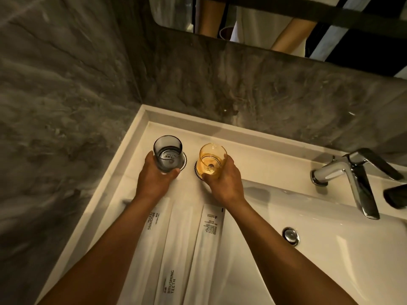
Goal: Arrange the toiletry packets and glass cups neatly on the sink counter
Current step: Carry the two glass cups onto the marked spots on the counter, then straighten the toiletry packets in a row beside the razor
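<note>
Left hand (pixel 155 176) fingers wrapped around a grey tinted glass cup (pixel 168 153); right hand (pixel 223 178) fingers wrapped around an amber glass cup (pixel 211 160). Both cups upright over dark round coasters (pixel 196 170) on the white sink counter (pixel 253 160). Three long white toiletry packets (pixel 211 230) lie side by side nearer the person, under the forearms

Chrome faucet (pixel 352 175) (right); mirror (pixel 286 23) above

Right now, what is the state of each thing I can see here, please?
grey glass cup: upright, empty, held by left hand
amber glass cup: upright, empty, held by right hand
coasters: dark, flat beneath the cups
toiletry packets: three, sealed, lying flat side by side
faucet: no water running
basin overflow cap: dry, chrome
</note>
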